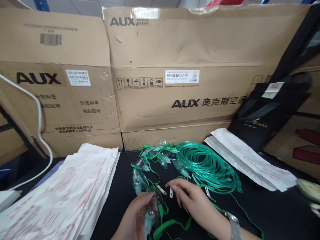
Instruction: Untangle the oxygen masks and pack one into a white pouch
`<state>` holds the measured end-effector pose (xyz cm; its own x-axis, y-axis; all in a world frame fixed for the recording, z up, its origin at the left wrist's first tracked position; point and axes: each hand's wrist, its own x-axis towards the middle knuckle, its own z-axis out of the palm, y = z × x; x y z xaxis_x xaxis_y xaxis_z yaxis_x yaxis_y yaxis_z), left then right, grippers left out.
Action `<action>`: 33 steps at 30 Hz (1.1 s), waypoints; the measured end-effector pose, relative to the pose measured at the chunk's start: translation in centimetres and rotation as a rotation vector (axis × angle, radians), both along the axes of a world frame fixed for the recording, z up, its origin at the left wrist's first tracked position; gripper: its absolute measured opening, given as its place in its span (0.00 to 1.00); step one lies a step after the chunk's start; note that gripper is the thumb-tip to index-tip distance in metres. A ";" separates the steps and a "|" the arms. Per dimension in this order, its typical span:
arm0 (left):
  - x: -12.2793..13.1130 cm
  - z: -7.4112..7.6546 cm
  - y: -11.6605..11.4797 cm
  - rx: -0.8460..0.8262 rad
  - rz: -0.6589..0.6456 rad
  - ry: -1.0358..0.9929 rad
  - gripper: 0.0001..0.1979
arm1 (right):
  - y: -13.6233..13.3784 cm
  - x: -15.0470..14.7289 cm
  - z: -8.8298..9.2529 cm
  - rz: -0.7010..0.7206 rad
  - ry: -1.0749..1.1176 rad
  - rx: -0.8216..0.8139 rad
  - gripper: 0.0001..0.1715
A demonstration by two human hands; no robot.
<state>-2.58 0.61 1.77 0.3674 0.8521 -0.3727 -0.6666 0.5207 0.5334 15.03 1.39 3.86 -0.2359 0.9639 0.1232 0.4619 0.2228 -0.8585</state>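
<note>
My left hand is closed around a clear green oxygen mask, its pale green connector pointing down toward me. Between thumb and fingers of my right hand, a small slotted metal nose strip hangs just right of that mask. Another nose strip lies close by, apart from my fingertips. Loose green elastic straps curl between my wrists. Beyond my hands, several more masks sit in a loose cluster, touching a coil of green tubing.
White printed paper bags are stacked at left, and more white bags lie at right. Tall cardboard boxes wall off the back. A black bag leans at right. A white cable runs down the left side.
</note>
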 end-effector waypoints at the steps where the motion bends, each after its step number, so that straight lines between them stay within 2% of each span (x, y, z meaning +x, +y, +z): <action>1: 0.0 0.0 -0.1 0.003 -0.004 0.015 0.03 | 0.5 0.1 -0.2 -0.008 0.086 -0.079 0.19; 3: -0.1 0.0 -0.1 0.018 -0.014 0.031 0.03 | 1.5 0.5 -0.4 -0.026 0.226 -0.127 0.25; 5: -0.3 -0.2 0.0 0.013 -0.017 0.038 0.03 | 1.9 0.8 -0.3 -0.060 0.298 -0.087 0.29; 7: -0.5 -0.4 0.1 -0.016 -0.010 0.034 0.03 | 1.8 0.9 0.0 -0.064 0.300 -0.075 0.26; 9: -0.5 -0.6 0.1 0.022 0.008 0.034 0.04 | 1.1 0.6 0.4 -0.011 0.228 -0.071 0.19; 13: -0.3 -0.6 -0.2 0.290 0.063 0.062 0.07 | -0.9 -0.4 1.2 0.130 0.017 -0.003 0.11; 17: -0.1 -0.2 -0.4 0.447 0.065 0.140 0.08 | -1.7 -0.9 1.0 0.187 -0.008 -0.046 0.09; 21: -0.2 -0.6 -0.4 0.493 0.020 0.213 0.09 | -1.5 -0.8 0.6 0.176 -0.005 -0.052 0.09; 25: -0.1 -1.7 -0.3 0.536 0.011 0.278 0.10 | -1.5 -0.5 0.8 0.134 -0.197 -0.025 0.13; 30: 0.2 -2.4 -0.5 0.567 0.033 0.343 0.13 | -1.8 -0.7 1.2 0.245 -0.397 0.105 0.14; 33: 0.1 -2.3 -0.5 0.610 0.053 0.443 0.13 | -2.1 -0.8 1.2 0.237 -0.426 0.171 0.14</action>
